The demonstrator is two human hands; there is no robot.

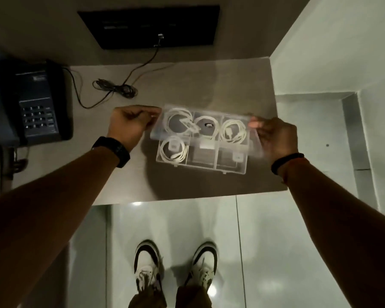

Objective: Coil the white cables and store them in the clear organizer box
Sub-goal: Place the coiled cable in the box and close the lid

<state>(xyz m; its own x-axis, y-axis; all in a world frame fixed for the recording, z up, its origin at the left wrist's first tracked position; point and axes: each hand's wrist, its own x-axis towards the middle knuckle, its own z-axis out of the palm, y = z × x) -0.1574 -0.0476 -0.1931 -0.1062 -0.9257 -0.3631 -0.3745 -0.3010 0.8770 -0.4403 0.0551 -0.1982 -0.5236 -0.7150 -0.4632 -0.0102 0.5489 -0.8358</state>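
Observation:
A clear organizer box [230,168] with several compartments sits on the grey desk. Coiled white cables lie in it: one at the back left [180,121], one at the back middle [206,127], one at the back right [232,130] and one at the front left [172,150]. A small white adapter [238,157] rests in the front right compartment. The clear lid [160,135] is tilted over the back row. My left hand [129,124] pinches the lid's left end and my right hand [273,135] grips its right end.
A dark desk phone [31,101] stands at the left. A tangled dark cable [116,87] runs from a black wall panel [149,25] onto the desk [120,174]. A white wall borders the right side. My shoes show on the tiled floor below.

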